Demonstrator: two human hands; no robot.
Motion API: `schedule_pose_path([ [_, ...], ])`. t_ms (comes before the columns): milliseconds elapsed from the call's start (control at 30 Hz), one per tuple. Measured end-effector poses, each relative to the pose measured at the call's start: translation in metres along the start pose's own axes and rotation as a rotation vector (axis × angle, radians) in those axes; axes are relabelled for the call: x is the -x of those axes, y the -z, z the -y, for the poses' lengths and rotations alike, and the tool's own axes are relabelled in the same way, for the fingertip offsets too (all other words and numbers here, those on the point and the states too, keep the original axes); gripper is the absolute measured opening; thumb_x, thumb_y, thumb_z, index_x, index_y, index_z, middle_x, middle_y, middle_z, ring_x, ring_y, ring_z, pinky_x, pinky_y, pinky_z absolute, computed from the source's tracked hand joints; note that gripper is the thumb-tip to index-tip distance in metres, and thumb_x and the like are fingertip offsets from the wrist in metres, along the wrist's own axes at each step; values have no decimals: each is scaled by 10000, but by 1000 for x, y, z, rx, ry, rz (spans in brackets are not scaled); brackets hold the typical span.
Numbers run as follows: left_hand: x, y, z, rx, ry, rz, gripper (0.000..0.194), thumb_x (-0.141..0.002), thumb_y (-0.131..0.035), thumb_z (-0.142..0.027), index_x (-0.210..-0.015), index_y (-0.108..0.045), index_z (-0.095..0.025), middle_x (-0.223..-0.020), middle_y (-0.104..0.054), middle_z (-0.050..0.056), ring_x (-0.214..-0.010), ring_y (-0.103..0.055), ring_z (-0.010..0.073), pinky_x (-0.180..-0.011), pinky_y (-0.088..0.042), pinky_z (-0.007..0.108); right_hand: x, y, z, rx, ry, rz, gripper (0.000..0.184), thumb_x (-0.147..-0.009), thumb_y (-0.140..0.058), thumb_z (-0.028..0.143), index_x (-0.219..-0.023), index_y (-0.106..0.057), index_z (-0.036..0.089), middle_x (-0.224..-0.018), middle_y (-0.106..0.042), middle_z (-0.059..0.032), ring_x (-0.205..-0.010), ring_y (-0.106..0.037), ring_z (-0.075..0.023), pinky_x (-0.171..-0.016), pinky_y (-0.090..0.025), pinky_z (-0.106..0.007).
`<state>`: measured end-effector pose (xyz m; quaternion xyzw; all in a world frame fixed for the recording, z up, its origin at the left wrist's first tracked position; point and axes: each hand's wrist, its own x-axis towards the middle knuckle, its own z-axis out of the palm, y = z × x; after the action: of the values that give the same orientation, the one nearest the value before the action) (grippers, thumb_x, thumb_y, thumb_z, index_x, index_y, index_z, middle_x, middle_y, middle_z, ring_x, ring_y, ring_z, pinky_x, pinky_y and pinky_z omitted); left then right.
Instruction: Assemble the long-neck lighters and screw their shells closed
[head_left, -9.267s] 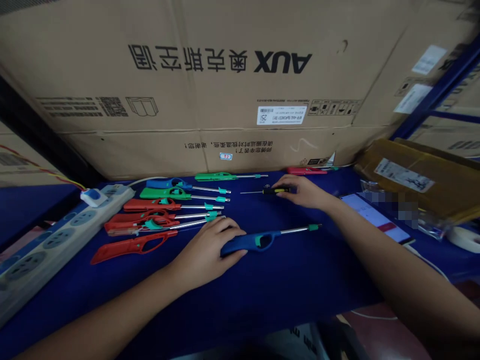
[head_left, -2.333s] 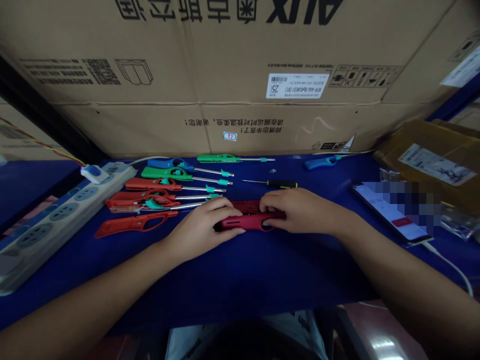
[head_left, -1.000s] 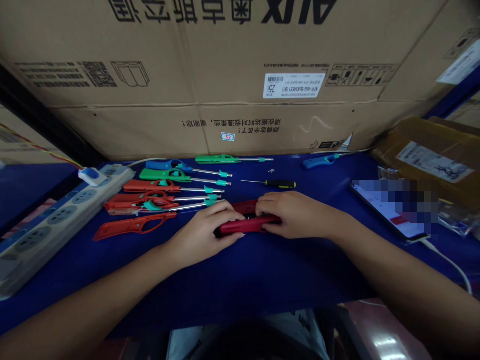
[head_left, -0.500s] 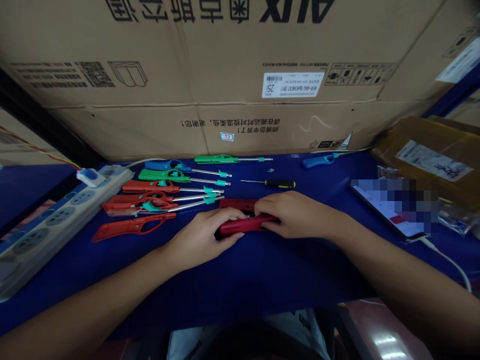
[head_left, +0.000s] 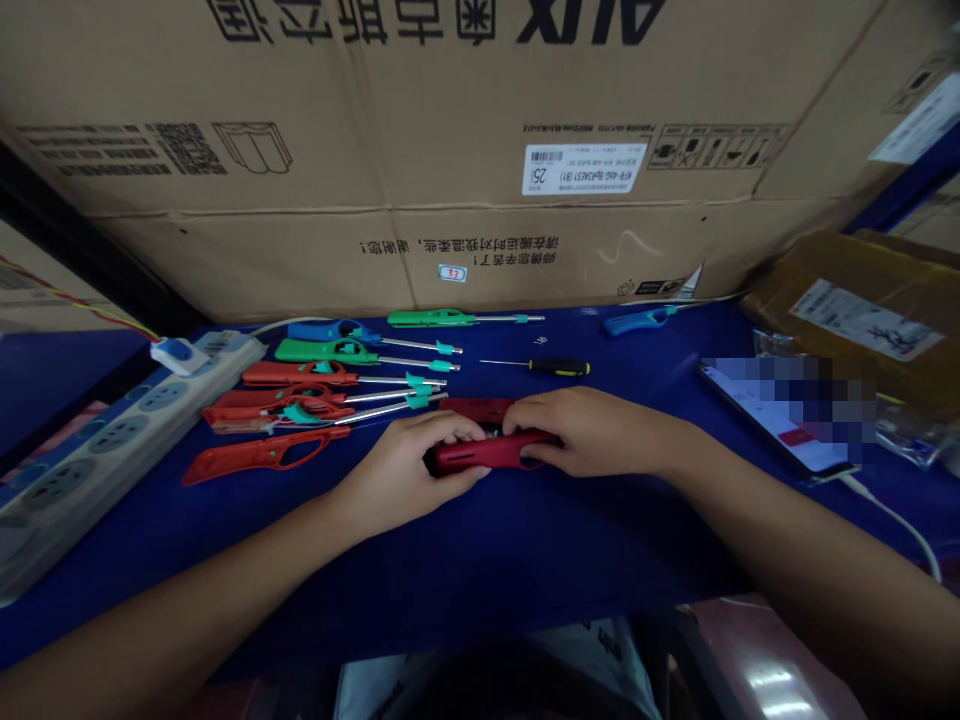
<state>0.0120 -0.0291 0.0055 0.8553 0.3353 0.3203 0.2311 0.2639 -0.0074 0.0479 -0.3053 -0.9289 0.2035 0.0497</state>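
Between my hands is a dark red lighter handle (head_left: pixel 491 453), its long side toward me. My left hand (head_left: pixel 409 460) pinches its left end, thumb along the near side and fingers over the top. Around its right end, by the trigger loop, my right hand (head_left: pixel 574 435) has its fingers closed. Just behind lies another dark red casing piece (head_left: pixel 476 409), partly covered by my right fingers. A small pale part shows between the two red pieces, too small to name. Beyond my right hand lies a black and yellow screwdriver (head_left: pixel 560 367).
Several stick lighters in red, green and blue, such as a green lighter (head_left: pixel 326 350), lie at the left beside a white power strip (head_left: pixel 131 435). A phone (head_left: pixel 776 420) on a cable and a brown parcel (head_left: pixel 877 300) are at right. A large cardboard box (head_left: pixel 300 250) walls the back.
The red lighter handle has shifted very slightly left and tilted in my fingers, showing more of its near side. Both hands keep their hold.
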Motion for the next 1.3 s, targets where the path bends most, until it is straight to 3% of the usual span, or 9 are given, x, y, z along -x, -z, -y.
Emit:
schedule_pose_path([
  [167,1,-3,3,42,43,8,217,-833,-732,-210,-1050,-725,-201,-1009,-784,31,-866,-744,163,-781,-589,267,-4,-5,0,31,-2,5,148,-914,-577,145,-1039,-641,191,-994,-702,-44,-831,-639,-168,-725,-435,-268],
  [433,2,-6,5,133,132,7,229,-823,-724,-232,-1047,-730,-186,-1000,-794,43,-860,-762,180,-789,-615,292,-3,-5,3,70,-6,-23,144,-908,-585,160,-1024,-660,199,-993,-715,-39,-844,-656,-173,-731,-440,-275],
  [633,2,-3,-1,-6,37,-9,184,-842,-712,-184,-1024,-698,-204,-994,-768,23,-854,-727,153,-807,-586,275,3,5,7,5,-8,-39,190,-873,-630,221,-1062,-649,227,-1006,-698,-6,-848,-637,-158,-729,-428,-271],
  [800,3,-2,-6,-87,-40,0,164,-879,-645,-138,-1026,-669,-208,-1000,-735,32,-904,-694,164,-840,-570,299,7,8,5,-6,12,-33,47,-869,-623,179,-909,-617,204,-915,-657,3,-781,-583,-135,-689,-402,-254],
  [933,2,-1,-9,-64,-96,48,140,-895,-648,-154,-1021,-673,-209,-1028,-726,45,-974,-681,176,-895,-559,314,7,8,4,0,35,5,51,-890,-664,217,-868,-622,198,-881,-637,-1,-796,-575,-144,-704,-408,-264],
  [1033,2,1,-9,-52,-147,72,107,-900,-669,-172,-995,-698,-210,-989,-738,33,-939,-690,167,-868,-559,299,7,9,4,-21,65,32,91,-913,-672,284,-879,-661,200,-871,-646,-7,-810,-588,-152,-715,-420,-271],
  [1200,3,3,-7,-118,-226,41,111,-890,-689,-155,-972,-726,-220,-920,-757,6,-852,-686,155,-793,-552,289,7,8,3,-10,67,-32,95,-909,-581,147,-898,-663,194,-907,-657,-19,-845,-605,-153,-763,-437,-276],
  [1300,3,5,-6,-160,-221,33,69,-893,-680,-154,-909,-719,-208,-869,-738,7,-812,-667,152,-747,-539,281,6,5,3,8,44,-35,67,-899,-587,152,-895,-638,194,-926,-647,-11,-837,-596,-145,-754,-436,-271],
])
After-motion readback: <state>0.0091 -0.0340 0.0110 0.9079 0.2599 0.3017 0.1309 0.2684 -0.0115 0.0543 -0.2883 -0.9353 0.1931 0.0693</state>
